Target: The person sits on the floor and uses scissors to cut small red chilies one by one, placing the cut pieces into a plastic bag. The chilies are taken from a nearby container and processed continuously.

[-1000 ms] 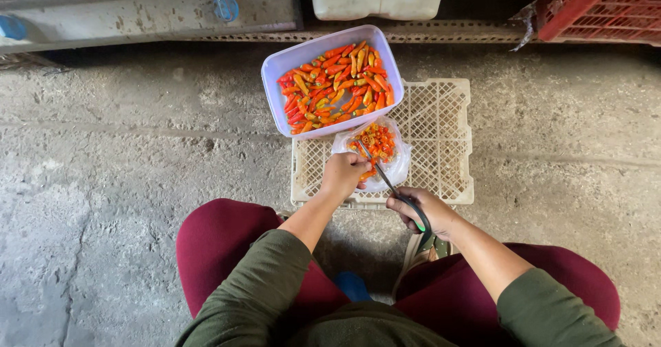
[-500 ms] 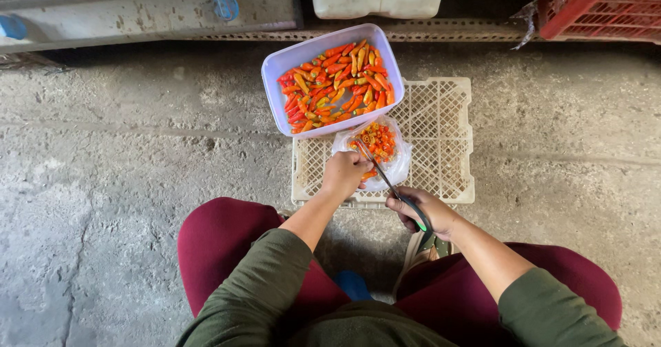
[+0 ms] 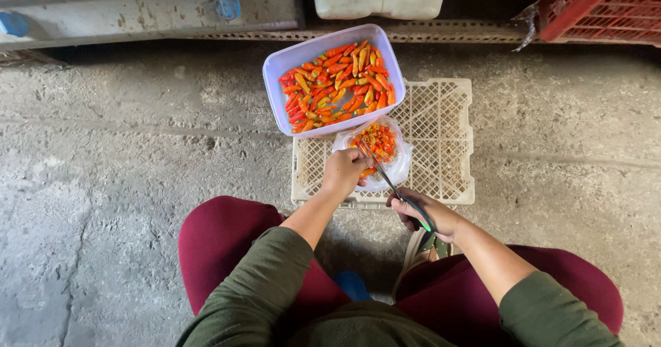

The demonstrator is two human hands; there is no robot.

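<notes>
The left hand [image 3: 342, 171] pinches a chili over a small clear bowl [image 3: 375, 155]; the right hand [image 3: 430, 215] grips scissors [image 3: 394, 184]. Both work above an overturned white crate [image 3: 441, 140] bearing a chili tub [image 3: 335, 80], on rough concrete floor [image 3: 124, 168]

Soft, even daylight, no glare, no hard shadows. Rough grey concrete floor [image 3: 124, 182] lit flat; faint shade under pale plastic lattice crate [image 3: 441, 140]. Dark band along top edge. Centre sharp, orange-red chillies in lilac plastic tub [image 3: 275, 68] crisp. Wide-angle bend at edges; olive-green sleeves slightly soft at bottom.
</notes>
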